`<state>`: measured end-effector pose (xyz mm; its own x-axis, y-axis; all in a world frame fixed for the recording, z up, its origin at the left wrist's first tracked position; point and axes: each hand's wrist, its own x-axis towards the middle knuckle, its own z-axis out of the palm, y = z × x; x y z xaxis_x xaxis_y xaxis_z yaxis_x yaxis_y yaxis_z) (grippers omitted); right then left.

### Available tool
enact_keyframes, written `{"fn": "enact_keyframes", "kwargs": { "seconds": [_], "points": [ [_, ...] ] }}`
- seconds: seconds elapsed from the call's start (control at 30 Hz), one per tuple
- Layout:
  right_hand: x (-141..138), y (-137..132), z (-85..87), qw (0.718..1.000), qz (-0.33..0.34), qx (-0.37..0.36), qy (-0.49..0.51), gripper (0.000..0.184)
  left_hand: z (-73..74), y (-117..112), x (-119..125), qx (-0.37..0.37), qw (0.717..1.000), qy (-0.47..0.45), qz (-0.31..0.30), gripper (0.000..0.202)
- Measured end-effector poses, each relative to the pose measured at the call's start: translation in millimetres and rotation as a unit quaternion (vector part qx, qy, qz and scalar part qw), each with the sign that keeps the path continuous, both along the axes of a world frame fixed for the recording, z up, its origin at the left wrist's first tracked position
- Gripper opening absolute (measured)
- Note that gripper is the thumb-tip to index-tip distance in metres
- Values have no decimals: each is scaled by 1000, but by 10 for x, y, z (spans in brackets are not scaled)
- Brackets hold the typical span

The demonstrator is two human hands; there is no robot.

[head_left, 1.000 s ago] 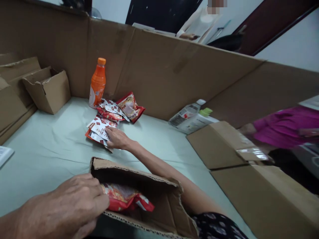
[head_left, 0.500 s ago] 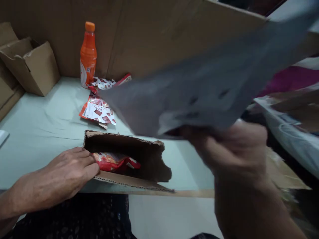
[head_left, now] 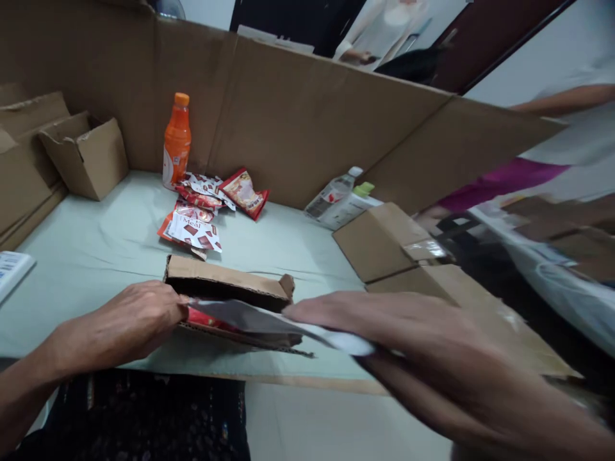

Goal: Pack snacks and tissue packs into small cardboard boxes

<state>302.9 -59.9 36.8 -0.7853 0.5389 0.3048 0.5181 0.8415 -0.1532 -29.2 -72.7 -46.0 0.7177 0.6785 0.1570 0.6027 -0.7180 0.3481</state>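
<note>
My left hand (head_left: 137, 317) rests palm down on the left end of a small open cardboard box (head_left: 225, 288) at the table's near edge, fingers curled over its rim. My right hand (head_left: 398, 333), smeared by motion, grips a flat silver-grey packet (head_left: 250, 317) and holds it over the box's opening. A red snack packet (head_left: 204, 318) shows inside the box, under the grey one. Behind the box lies a pile of red and white snack packets (head_left: 195, 227).
An orange drink bottle (head_left: 175, 139) stands at the cardboard back wall (head_left: 298, 121). Two clear bottles (head_left: 339, 195) lie at the right. Cardboard boxes sit at the far left (head_left: 86, 153) and right (head_left: 384, 240). Other people are beyond the wall and at the right.
My right hand left the snack pile, came up with the grey packet in front of the camera, and has now lowered it flat onto the box. My left hand stayed on the box.
</note>
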Motion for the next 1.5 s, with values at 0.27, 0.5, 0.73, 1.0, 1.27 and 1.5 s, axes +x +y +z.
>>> {"fn": "enact_keyframes", "kwargs": {
  "seconds": [0.27, 0.5, 0.73, 1.0, 1.27, 1.5],
  "points": [
    [-595, 341, -220, 969, -150, -41, -193, 21, 55, 11, 21, 13, 1000, 9, -11, 19],
    [-777, 537, -664, 920, -49, -235, -310, 28, 105, 4, 38, 16, 1000, -10, 4, 36],
    [-413, 573, -353, 969, 28, -243, -32, 37, 57, 179, 67, -70, 997, -7, -27, 21],
    [-896, 2000, -915, 975, -16, -203, -90, 66, 58, 129, 74, -119, 993, -19, -8, 24],
    [-1220, 2269, -1588, 972, -61, -210, -91, 51, 210, 249, 83, -108, 993, 32, -26, 41],
    [-253, 1606, -851, 911, -121, -176, 352, 23, 151, 273, 98, -93, 994, 48, -28, 26]
  ]
}}
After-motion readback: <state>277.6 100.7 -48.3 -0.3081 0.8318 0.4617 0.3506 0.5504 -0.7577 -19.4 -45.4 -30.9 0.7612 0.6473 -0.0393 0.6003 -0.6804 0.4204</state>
